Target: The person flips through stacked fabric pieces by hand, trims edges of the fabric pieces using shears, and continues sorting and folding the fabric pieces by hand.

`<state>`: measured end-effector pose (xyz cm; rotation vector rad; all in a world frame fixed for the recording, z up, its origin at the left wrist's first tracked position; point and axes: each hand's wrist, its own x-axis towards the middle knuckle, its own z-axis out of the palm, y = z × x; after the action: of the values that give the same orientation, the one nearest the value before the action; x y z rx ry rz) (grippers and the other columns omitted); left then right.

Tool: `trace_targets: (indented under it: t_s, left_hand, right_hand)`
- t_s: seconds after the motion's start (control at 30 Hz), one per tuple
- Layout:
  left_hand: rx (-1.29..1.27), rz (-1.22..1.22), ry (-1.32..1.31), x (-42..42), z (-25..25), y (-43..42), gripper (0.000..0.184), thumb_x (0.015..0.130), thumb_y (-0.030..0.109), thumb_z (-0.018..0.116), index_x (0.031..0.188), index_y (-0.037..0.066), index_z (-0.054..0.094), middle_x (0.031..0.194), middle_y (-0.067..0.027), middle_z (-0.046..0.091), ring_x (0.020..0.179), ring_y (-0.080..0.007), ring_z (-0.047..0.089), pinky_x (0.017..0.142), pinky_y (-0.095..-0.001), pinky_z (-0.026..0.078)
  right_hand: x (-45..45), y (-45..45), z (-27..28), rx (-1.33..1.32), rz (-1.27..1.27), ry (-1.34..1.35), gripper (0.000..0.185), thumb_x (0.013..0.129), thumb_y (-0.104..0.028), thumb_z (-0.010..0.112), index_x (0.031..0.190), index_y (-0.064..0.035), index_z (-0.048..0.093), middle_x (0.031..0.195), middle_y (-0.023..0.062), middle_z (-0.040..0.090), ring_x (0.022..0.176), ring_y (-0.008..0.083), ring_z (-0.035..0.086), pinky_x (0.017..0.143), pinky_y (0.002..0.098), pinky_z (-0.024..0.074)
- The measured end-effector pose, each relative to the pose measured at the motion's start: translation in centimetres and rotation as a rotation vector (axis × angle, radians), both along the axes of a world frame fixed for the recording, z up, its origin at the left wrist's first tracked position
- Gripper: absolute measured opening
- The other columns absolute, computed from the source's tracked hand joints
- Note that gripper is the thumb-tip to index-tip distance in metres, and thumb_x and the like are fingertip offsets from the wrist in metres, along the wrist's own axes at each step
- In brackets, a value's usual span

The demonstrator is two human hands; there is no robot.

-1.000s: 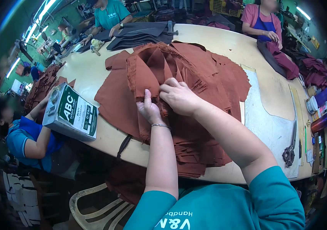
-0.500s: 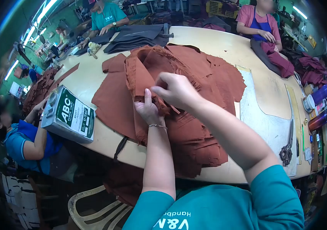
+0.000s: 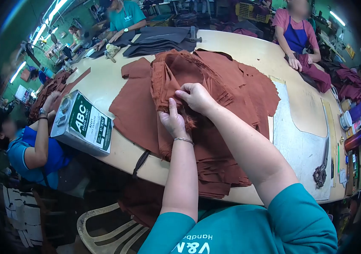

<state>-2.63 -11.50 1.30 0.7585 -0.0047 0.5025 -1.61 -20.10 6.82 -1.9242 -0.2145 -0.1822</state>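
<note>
A thick stack of rust-brown fabric pieces (image 3: pixel 248 91) with frayed edges lies on the table in front of me. Part of the stack is bent up toward me, its layers folded over at the top. My left hand (image 3: pixel 174 121) grips these raised layers from below, thumb on the near face and the other fingers hidden behind the cloth. At the edge of a top layer, my right hand (image 3: pixel 196 96) pinches the fabric between thumb and fingertips, just above the left thumb.
A rubber cement can (image 3: pixel 83 122) stands at the left table edge. Dark cut pieces (image 3: pixel 159 41) lie at the back. Scissors (image 3: pixel 321 171) rest on a pale pattern sheet (image 3: pixel 292 156) at right. Co-workers sit or stand left, behind and back right. A plastic chair (image 3: pixel 100 211) is below.
My right hand has come down from above the stack to the fabric edge and now pinches it. The left hand keeps its hold. The whole view has shifted slightly.
</note>
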Motion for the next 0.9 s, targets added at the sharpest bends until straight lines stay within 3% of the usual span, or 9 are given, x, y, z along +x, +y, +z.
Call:
trace_targets:
  t_s: [0.07,0.23,0.33,0.43,0.53,0.6,0.73,0.83,0.9]
  left_hand:
    - [-0.003,0.021,-0.014,0.1,-0.4,0.2,0.024,0.081,0.01,0.058,0.1,-0.002,0.051,0.099,-0.01,0.056,0.085,-0.015,0.054,0.075,-0.0261,0.045]
    - [-0.087,0.074,0.183,-0.4,0.3,0.4,0.025,0.082,0.011,0.057,0.103,0.0,0.051,0.099,-0.0093,0.055,0.088,-0.0162,0.054,0.076,-0.0283,0.045]
    - [-0.367,-0.088,0.129,-0.5,-0.5,1.9,0.026,0.083,0.013,0.056,0.105,0.001,0.051,0.1,-0.0085,0.055,0.088,-0.0168,0.054,0.075,-0.029,0.045]
    - [-0.254,-0.035,0.107,-0.1,-1.1,1.8,0.028,0.084,0.015,0.053,0.108,0.0,0.049,0.102,-0.0085,0.055,0.088,-0.0171,0.054,0.075,-0.0292,0.045]
    - [-0.133,-0.033,0.052,-0.1,-0.9,1.4,0.028,0.085,0.014,0.052,0.109,0.0,0.048,0.102,-0.0091,0.054,0.088,-0.0166,0.054,0.075,-0.0285,0.045]
    - [-0.13,-0.038,0.047,-0.3,-0.3,1.2,0.028,0.085,0.014,0.052,0.109,-0.001,0.049,0.102,-0.0095,0.055,0.087,-0.0162,0.054,0.075,-0.0278,0.045]
    - [-0.155,-0.001,0.033,-0.8,0.6,0.9,0.026,0.086,0.012,0.051,0.108,0.0,0.049,0.102,-0.009,0.055,0.087,-0.015,0.054,0.076,-0.0272,0.045]
    - [-0.205,0.009,0.059,-0.4,-0.1,0.7,0.023,0.085,0.011,0.052,0.106,0.001,0.051,0.101,-0.0073,0.056,0.087,-0.0136,0.054,0.076,-0.0267,0.044]
    - [-0.156,0.018,0.026,-0.4,0.0,0.5,0.021,0.085,0.012,0.052,0.103,0.002,0.052,0.099,-0.007,0.056,0.085,-0.0137,0.054,0.074,-0.0263,0.045]
  right_hand:
    - [-0.3,-0.2,-0.3,0.015,0.001,-0.046,0.022,0.08,-0.018,0.057,0.08,0.0034,0.059,0.066,0.0062,0.058,0.061,0.0092,0.049,0.058,0.0266,0.0423]
    - [-1.6,-1.0,-1.7,-0.183,-0.423,-0.347,0.023,0.083,-0.018,0.05,0.074,0.0024,0.053,0.069,0.0197,0.056,0.069,0.035,0.055,0.065,0.0392,0.0431]
    - [-2.8,-3.0,-2.7,-0.119,-0.48,-0.115,0.019,0.082,-0.017,0.05,0.078,0.0013,0.052,0.073,0.0201,0.055,0.069,0.0354,0.054,0.066,0.0411,0.0425]
    - [-3.2,-2.5,-1.9,-0.335,-0.436,-0.35,0.011,0.077,-0.011,0.05,0.083,-0.0017,0.052,0.087,0.0164,0.055,0.081,0.0314,0.053,0.07,0.0387,0.0425]
    - [-3.7,-2.1,1.2,-0.66,-0.158,-0.767,0.017,0.069,-0.008,0.052,0.086,-0.0063,0.053,0.092,0.0087,0.051,0.091,0.0291,0.047,0.072,0.0376,0.042]
    - [-4.1,-2.0,1.6,-0.884,0.21,-0.679,0.02,0.062,-0.009,0.055,0.083,-0.0097,0.056,0.097,0.0015,0.05,0.096,0.0241,0.044,0.074,0.0363,0.0395]
    - [-5.9,-3.1,4.1,-1.028,0.731,-0.098,0.018,0.058,-0.007,0.054,0.075,-0.0082,0.058,0.076,0.0018,0.054,0.1,0.0227,0.041,0.08,0.0388,0.0367]
    - [-8.0,-5.6,4.0,-1.275,0.747,-0.127,0.014,0.059,-0.008,0.055,0.073,-0.0072,0.057,0.067,0.004,0.054,0.09,0.0233,0.049,0.073,0.0392,0.0407]
    - [-8.1,-5.6,5.5,-1.175,0.488,-0.102,0.017,0.063,-0.01,0.055,0.079,-0.0067,0.058,0.074,0.0089,0.058,0.085,0.0271,0.054,0.07,0.0406,0.043]
